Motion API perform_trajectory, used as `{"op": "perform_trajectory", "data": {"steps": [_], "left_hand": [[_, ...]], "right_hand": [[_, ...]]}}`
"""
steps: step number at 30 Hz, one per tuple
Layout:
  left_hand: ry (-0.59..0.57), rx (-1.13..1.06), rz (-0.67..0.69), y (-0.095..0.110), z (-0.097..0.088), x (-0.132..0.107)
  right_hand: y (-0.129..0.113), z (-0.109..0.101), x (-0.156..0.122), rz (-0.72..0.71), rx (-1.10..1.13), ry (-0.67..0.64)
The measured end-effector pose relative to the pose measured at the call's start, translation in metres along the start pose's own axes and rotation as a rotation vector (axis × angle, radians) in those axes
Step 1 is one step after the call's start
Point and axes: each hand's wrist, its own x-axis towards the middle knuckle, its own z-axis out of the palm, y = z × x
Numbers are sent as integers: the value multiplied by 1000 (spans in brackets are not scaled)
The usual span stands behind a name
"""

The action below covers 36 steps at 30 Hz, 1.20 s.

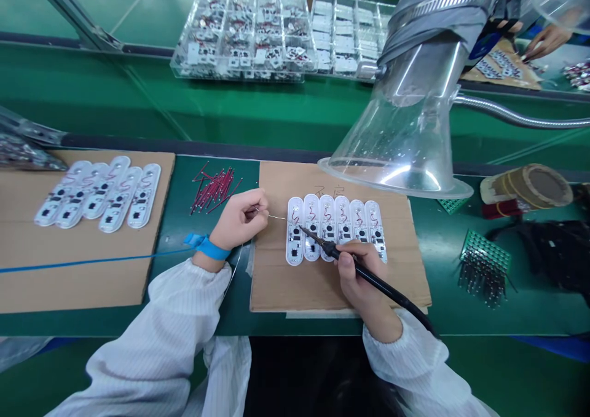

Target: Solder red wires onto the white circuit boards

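My right hand (pixel 357 269) grips a black soldering iron (pixel 369 275) like a pen; its tip rests on the leftmost of several white oblong circuit boards (pixel 335 229) lined up on a cardboard sheet (pixel 295 281). My left hand (pixel 239 220) is closed in a pinch on a thin solder wire (pixel 276 218) that runs right toward the iron's tip. A blue wrist strap (pixel 207 246) circles my left wrist, with its blue cord trailing left.
A pile of short red wires (pixel 214 189) lies left of the sheet. Another cardboard (pixel 152 269) at left carries several white boards (pixel 99 194). A clear fume hood (pixel 405 128) hangs above right. Trays of parts (pixel 244 29) stand behind. Another person's hand (pixel 546 40) shows at the far right.
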Motion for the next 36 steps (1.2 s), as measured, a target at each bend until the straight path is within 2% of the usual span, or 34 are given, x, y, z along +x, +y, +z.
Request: {"op": "perform_trajectory", "data": {"steps": [11, 18, 22, 27, 36], "left_hand": [[-43, 21, 35, -1, 2, 1], [-27, 1, 8, -2, -4, -1], [-28, -4, -9, -1, -5, 0], [-24, 5, -10, -1, -5, 0], [-43, 18, 13, -2, -3, 1]], "right_hand": [[-4, 0, 4, -8, -60, -28], [5, -3, -5, -9, 19, 37], [4, -3, -2, -8, -33, 1], [-4, -3, 7, -78, -86, -35], [-11, -4, 12, -82, -128, -80]]}}
